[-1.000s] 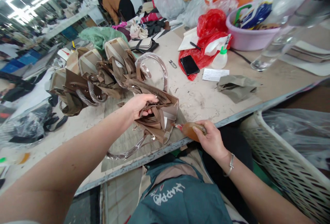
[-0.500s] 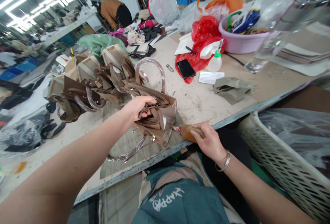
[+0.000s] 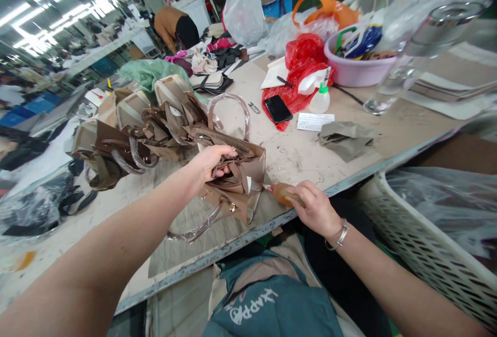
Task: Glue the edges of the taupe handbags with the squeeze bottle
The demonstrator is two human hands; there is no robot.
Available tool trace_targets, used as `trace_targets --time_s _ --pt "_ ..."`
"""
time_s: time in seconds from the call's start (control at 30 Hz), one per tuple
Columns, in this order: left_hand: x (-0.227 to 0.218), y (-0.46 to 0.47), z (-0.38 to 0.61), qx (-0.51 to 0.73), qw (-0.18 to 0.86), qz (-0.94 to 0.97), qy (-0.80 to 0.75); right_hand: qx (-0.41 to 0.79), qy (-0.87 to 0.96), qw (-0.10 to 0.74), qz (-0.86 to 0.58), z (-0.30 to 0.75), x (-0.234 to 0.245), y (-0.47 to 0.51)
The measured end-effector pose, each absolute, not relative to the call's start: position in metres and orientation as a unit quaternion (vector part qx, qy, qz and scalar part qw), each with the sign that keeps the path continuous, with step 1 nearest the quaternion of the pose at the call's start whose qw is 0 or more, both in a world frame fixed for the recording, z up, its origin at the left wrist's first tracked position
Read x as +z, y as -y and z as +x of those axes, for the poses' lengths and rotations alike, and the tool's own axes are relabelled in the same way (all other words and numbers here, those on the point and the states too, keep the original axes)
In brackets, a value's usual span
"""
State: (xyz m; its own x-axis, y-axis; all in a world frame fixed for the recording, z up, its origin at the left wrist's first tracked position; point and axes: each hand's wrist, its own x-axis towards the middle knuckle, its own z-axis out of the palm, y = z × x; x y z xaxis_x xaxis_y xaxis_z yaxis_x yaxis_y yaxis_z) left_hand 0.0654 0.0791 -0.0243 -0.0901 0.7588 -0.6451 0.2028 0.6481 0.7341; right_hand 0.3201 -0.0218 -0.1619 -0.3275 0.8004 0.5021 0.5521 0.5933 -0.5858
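Note:
My left hand [image 3: 217, 163] is closed on the brown lining at the mouth of a tan handbag [image 3: 254, 171], which lies on its side near the table's front edge. A handle wrapped in clear plastic [image 3: 200, 228] loops out toward me. In my right hand [image 3: 314, 207] is an amber glue bottle [image 3: 282, 193], fingers wrapped round it. Its narrow reddish tip points left and reaches the bag's side edge; whether it touches cannot be made out. Several similar brown handbags [image 3: 132, 109] stand to the left, behind my left arm.
Beyond the bag lie a black phone [image 3: 277, 108], a white bottle with a green cap [image 3: 320, 100] and a paper slip [image 3: 315, 121]. A purple basin [image 3: 361, 72] and a clear tumbler [image 3: 411, 62] stand at the right. Below the table edge is a white plastic basket [image 3: 419, 223].
The glue bottle has shifted slightly up along the bag's side edge with my right hand. My left hand keeps its hold on the lining. The view has tilted a little.

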Motion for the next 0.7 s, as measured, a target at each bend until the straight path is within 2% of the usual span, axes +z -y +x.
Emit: trace_targets --time_s 0.2,0.5,0.7 --pt "-0.025 -0.081 0.066 0.240 0.587 0.347 -0.691 0.114 0.834 0.389 -0.374 0.319 -0.161 0.025" --pt "-0.031 -0.082 0.061 0.240 0.585 0.357 -0.688 0.183 0.793 0.421 -0.402 0.317 -0.168 0.023" --pt "-0.029 -0.084 0.065 0.238 0.573 0.345 -0.704 0.124 0.827 0.400 -0.376 0.321 -0.166 0.016"
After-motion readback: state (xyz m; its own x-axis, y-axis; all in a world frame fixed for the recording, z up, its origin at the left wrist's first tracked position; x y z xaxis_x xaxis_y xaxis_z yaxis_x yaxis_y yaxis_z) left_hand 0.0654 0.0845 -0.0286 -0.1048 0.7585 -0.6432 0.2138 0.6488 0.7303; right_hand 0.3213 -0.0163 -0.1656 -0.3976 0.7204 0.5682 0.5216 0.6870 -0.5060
